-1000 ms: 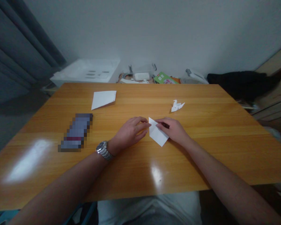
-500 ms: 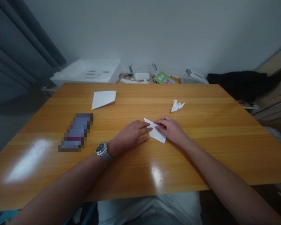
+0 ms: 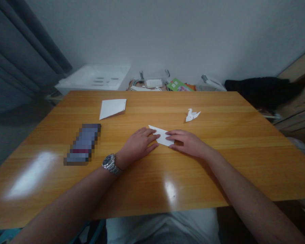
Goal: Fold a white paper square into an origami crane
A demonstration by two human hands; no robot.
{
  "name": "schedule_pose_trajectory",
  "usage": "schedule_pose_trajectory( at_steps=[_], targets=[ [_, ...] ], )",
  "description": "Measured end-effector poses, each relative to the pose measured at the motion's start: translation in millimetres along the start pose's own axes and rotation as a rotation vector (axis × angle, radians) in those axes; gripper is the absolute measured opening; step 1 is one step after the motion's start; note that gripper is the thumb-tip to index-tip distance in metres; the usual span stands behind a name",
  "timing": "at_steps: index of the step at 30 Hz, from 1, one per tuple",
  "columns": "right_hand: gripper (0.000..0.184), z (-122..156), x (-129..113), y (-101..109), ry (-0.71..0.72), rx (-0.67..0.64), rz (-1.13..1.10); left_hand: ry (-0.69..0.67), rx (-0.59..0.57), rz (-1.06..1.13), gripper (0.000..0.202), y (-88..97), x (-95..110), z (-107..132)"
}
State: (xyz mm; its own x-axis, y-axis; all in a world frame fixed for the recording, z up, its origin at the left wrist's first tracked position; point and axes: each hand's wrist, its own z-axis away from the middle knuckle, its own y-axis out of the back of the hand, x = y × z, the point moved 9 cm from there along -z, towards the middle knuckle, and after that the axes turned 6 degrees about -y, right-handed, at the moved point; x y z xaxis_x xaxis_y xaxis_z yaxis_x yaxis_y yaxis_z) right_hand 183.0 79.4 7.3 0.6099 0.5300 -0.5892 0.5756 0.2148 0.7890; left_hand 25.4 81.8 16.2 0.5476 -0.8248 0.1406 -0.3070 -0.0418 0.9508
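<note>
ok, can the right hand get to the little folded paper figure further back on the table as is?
Probably yes. The right hand lies flat on the white paper, holding nothing, and the folded paper figure sits just beyond it with only bare table between.

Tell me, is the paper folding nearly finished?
Partway, it seems. One small folded paper figure already sits finished on the table. The left hand and right hand press a half-folded white paper flat. Another folded sheet lies untouched, probably left.
</note>
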Motion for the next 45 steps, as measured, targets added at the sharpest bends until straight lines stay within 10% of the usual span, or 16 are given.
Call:
schedule_pose_trajectory(
  at_steps=[23,45],
  targets=[
    [0.049,3.2,-5.5,-2.0,-0.013,-0.125,-0.043,-0.034,-0.038,-0.034,0.03,0.1,6.6,-4.7],
    [0.015,2.4,-6.7,3.8,-0.016,-0.105,-0.111,-0.021,-0.018,-0.035,0.029,2.3,8.6,-5.9]
  ],
)
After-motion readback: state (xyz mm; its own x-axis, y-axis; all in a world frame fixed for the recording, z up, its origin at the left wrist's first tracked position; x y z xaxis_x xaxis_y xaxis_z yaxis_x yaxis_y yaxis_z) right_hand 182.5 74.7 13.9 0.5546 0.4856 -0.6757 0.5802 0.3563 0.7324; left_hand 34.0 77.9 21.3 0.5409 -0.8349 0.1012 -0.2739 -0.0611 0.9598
